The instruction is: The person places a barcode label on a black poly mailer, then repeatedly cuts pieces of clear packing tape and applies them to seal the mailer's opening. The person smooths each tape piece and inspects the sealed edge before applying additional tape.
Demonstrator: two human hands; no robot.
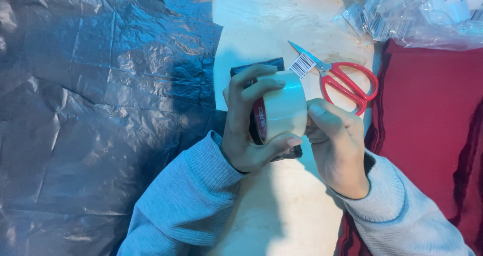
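Note:
My left hand (249,130) grips a roll of clear packing tape (282,109) with a red core, fingers over its top and thumb beneath. My right hand (334,135) is pressed to the roll's right side, thumb on the tape surface. A small white barcode sticker (302,65) sticks up from the top of the roll. Red-handled scissors (342,80) lie on the pale wooden table (261,24) just behind the roll. A dark small object (256,67) lies behind my left fingers, mostly hidden.
A large crumpled dark grey plastic sheet (95,110) covers the left side. Dark red fabric (427,125) lies on the right. A heap of clear plastic bags with barcode labels (417,14) sits at the top right.

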